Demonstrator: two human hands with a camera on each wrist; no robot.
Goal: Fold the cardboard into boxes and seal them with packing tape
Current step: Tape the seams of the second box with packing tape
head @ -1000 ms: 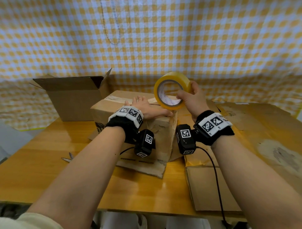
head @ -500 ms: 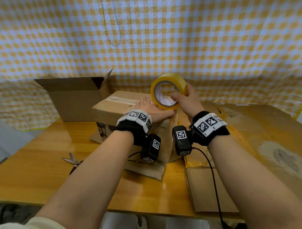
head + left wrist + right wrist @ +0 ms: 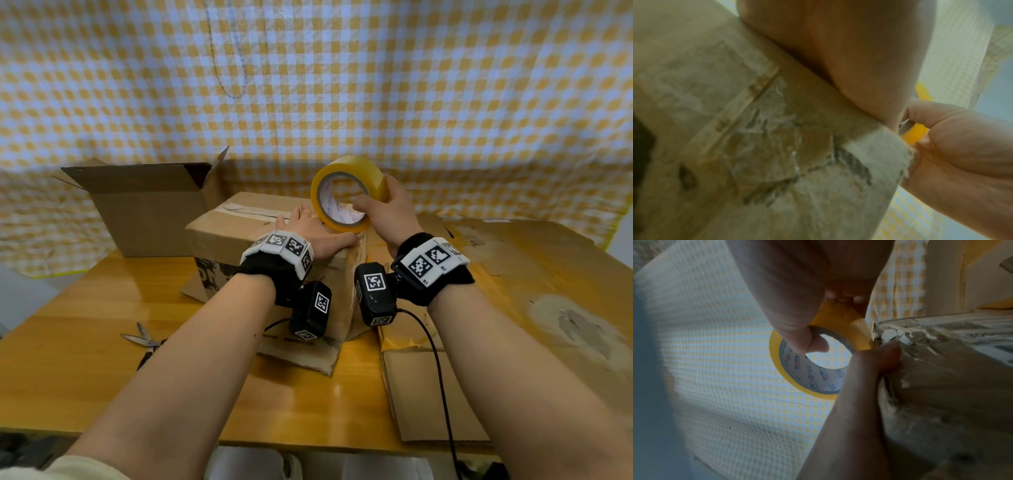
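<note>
A closed cardboard box point(image 3: 236, 233) with old tape along its top seam stands mid-table. My left hand point(image 3: 310, 228) lies flat on its top, the thumb stretched to the near right corner. In the left wrist view the palm point(image 3: 838, 48) rests on the worn box point(image 3: 756, 146). My right hand point(image 3: 387, 212) grips a yellow roll of packing tape point(image 3: 346, 192) just above that corner. The thumb point(image 3: 809, 340) hooks through the roll point(image 3: 789, 379) and the fingers wrap its outer face. The left thumb point(image 3: 875, 363) presses the box edge point(image 3: 951, 386) beside the roll.
An open cardboard box point(image 3: 147, 212) stands at the back left. Scissors point(image 3: 144, 342) lie on the wooden table point(image 3: 85, 342) at the left. Flattened cardboard point(image 3: 513, 274) covers the right side, and another flat piece point(image 3: 301, 356) lies under the box. A checked cloth hangs behind.
The right hand has shifted its grip, with the thumb now inside the core, and the roll has edged left toward the box corner. The left hand stays flat on the box.
</note>
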